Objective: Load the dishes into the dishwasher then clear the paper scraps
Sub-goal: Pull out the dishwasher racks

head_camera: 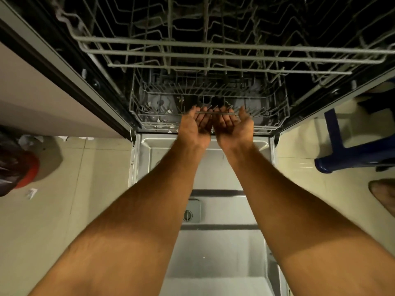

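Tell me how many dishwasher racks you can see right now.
2. The upper rack is slid out overhead. The lower rack sits inside the tub, with the left hand and right hand gripping its front rail. Any third rack would be hidden.

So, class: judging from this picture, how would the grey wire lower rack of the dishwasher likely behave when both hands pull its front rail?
The grey wire lower rack is open mesh holding no dishes, so probably light. Its welded wires look stiff, unlikely to flex. With the left hand and right hand side by side at mid-rail, it should come out straight.
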`<state>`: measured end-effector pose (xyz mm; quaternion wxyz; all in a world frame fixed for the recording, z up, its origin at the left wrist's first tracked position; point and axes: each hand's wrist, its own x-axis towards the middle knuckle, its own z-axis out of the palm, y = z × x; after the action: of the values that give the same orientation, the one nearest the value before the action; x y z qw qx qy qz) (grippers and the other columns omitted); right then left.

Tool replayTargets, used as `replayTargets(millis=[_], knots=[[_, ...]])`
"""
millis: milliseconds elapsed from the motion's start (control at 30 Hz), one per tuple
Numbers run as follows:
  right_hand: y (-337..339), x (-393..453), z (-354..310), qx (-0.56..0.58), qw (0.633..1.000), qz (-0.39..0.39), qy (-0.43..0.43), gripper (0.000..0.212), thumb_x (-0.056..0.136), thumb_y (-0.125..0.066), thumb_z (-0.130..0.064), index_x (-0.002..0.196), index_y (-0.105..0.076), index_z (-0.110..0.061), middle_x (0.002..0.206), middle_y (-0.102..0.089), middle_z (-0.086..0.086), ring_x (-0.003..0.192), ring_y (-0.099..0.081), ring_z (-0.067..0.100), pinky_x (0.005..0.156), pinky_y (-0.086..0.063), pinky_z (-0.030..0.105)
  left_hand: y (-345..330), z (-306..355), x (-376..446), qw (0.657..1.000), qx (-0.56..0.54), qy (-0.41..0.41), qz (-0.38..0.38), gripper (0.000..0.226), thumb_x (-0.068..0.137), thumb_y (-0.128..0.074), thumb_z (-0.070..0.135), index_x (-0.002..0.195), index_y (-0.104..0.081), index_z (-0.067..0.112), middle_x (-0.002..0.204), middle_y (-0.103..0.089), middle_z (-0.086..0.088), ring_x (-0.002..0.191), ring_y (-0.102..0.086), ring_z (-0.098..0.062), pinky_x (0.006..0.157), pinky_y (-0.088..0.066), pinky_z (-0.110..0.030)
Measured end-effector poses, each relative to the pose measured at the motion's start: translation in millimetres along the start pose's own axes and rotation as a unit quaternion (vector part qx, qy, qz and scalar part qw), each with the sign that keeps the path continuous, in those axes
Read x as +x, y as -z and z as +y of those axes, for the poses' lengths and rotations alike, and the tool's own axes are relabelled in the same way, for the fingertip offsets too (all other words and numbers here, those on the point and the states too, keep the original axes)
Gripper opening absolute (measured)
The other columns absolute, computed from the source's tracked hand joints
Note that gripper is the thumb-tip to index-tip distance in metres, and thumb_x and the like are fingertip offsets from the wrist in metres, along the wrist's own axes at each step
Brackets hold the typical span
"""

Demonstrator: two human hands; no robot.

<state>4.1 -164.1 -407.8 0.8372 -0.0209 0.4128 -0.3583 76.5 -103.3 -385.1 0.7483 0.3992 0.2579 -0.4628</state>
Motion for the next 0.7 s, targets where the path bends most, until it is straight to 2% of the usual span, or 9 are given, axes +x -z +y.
replayTargets(millis=[100, 233, 300, 367, 433, 633, 700], knots=[[11, -16, 5, -0.015, 1.0, 0.005, 0.006, 0.028, 0.103, -0.048, -0.029, 0.087, -0.061, -0.011, 0.075, -0.059, 0.006, 0.064, -0.057, 0.018, 0.076, -0.051, 0.028, 13, -9, -6, 1.0, 0.018, 0.002, 0.008, 0.019, 0.103, -0.051, 0.015, 0.09, -0.063, 0.008, 0.078, -0.066, -0.006, 0.071, -0.066, -0.018, 0.09, -0.056, -0.035], [33, -42, 11, -0.034, 0.999, 0.008, 0.016, 0.029, 0.104, -0.047, -0.023, 0.082, -0.064, -0.014, 0.072, -0.055, 0.002, 0.059, -0.05, 0.014, 0.067, -0.047, 0.025, 34, -22, -19, 0.999, 0.036, 0.009, 0.018, 0.022, 0.101, -0.052, 0.014, 0.083, -0.065, 0.011, 0.073, -0.064, -0.003, 0.066, -0.062, -0.016, 0.076, -0.054, -0.029], [44, -55, 16, -0.035, 0.999, 0.019, 0.013, 0.028, 0.103, -0.048, -0.022, 0.083, -0.065, -0.014, 0.072, -0.055, 0.001, 0.06, -0.048, 0.013, 0.068, -0.045, 0.025, 46, -29, -30, 0.999, 0.044, 0.011, 0.022, 0.023, 0.101, -0.05, 0.013, 0.084, -0.065, 0.011, 0.074, -0.064, -0.003, 0.066, -0.062, -0.016, 0.079, -0.053, -0.03], [57, -67, 21, -0.037, 0.999, 0.028, 0.009, 0.027, 0.103, -0.048, -0.023, 0.083, -0.064, -0.014, 0.075, -0.054, 0.003, 0.063, -0.048, 0.015, 0.07, -0.045, 0.026, 60, -35, -42, 0.999, 0.044, 0.015, 0.024, 0.025, 0.102, -0.047, 0.013, 0.084, -0.064, 0.01, 0.074, -0.065, -0.004, 0.068, -0.062, -0.017, 0.089, -0.052, -0.033], [68, -82, 25, -0.042, 0.998, 0.041, -0.001, 0.033, 0.105, -0.045, -0.027, 0.079, -0.061, -0.012, 0.073, -0.055, 0.004, 0.062, -0.049, 0.016, 0.069, -0.046, 0.026, 73, -40, -56, 0.999, 0.042, 0.019, 0.026, 0.028, 0.103, -0.045, 0.014, 0.081, -0.06, 0.011, 0.074, -0.062, -0.004, 0.069, -0.06, -0.018, 0.093, -0.05, -0.035], [103, -136, 42, -0.061, 0.995, 0.085, -0.002, 0.038, 0.107, -0.045, -0.029, 0.072, -0.055, -0.016, 0.063, -0.055, 0.001, 0.05, -0.054, 0.013, 0.057, -0.051, 0.023, 115, -62, -96, 0.996, 0.053, 0.044, 0.058, 0.032, 0.104, -0.04, 0.013, 0.077, -0.057, 0.012, 0.072, -0.058, -0.004, 0.066, -0.055, -0.018, 0.078, -0.047, -0.031], [118, -156, 49, -0.054, 0.995, 0.086, -0.004, 0.041, 0.107, -0.043, -0.028, 0.067, -0.051, -0.018, 0.059, -0.049, -0.001, 0.043, -0.045, 0.01, 0.05, -0.046, 0.021, 133, -71, -111, 0.995, 0.057, 0.052, 0.064, 0.032, 0.104, -0.041, 0.014, 0.075, -0.055, 0.014, 0.071, -0.056, -0.003, 0.064, -0.053, -0.016, 0.069, -0.046, -0.027]])
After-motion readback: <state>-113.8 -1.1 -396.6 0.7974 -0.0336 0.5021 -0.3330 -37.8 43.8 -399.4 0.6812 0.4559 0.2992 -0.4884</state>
